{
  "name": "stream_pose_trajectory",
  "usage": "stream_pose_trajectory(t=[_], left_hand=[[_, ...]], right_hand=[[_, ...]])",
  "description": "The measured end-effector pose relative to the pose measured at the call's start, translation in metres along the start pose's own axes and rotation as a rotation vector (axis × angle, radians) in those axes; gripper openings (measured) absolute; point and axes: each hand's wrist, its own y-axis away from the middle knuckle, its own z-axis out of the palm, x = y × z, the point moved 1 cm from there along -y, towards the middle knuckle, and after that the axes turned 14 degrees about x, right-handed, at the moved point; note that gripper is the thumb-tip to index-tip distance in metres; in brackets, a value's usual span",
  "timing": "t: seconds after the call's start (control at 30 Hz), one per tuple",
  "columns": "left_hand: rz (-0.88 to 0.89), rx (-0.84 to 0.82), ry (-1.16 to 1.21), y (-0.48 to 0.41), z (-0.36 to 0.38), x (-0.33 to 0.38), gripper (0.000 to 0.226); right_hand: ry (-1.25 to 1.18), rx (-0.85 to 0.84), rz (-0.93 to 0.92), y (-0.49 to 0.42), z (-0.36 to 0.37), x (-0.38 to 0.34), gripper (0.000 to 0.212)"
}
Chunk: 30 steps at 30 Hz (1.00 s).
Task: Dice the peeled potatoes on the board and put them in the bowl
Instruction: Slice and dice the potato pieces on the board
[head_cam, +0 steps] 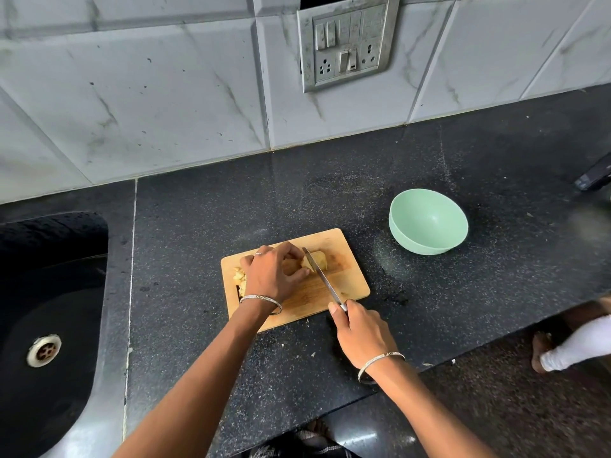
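Gripping the knife (322,277) by its handle, the right hand (362,332) sits just off the near edge of the cutting board (347,282). One fingertip reaches up to where the blade meets the handle, and I see a thin bangle on that wrist. From there the blade runs away across the board, its far end down against the peeled potato (319,261).

On my feed the left hand (274,271) is over the middle of the board. Its fingers curl down on the potato and hold it just left of the blade; this hand wears a ring and a bangle. Only the potato's right end shows past the blade, toward the board's far edge. A small heap of diced pieces (239,277) lies at the board's left edge, half hidden by the left hand.

Right of the board and a little farther off, apart from it, the mint-green bowl (428,221) stands on the black speckled counter (198,226), its inside showing plain green. Well left of the board is the dark sink (49,276) with its metal drain (44,350). Beyond the board's far edge, the tiled wall (165,94) carries a switch-and-socket panel (347,44).
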Motion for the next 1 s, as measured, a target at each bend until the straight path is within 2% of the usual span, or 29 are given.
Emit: stream_pose_trajectory(t=[0.33, 0.87, 1.0], left_hand=[[0.010, -0.055, -0.129, 0.001, -0.004, -0.003, 0.048], [-0.083, -0.027, -0.102, 0.003, -0.007, 0.006, 0.029], [-0.132, -0.026, -0.070, 0.003, -0.007, 0.005, 0.030]], right_hand=[[-0.011, 0.003, -0.007, 0.003, 0.002, -0.005, 0.040], [0.040, -0.024, -0.034, 0.007, 0.002, -0.016, 0.045], [0.041, -0.033, -0.024, 0.006, 0.000, -0.020, 0.044]])
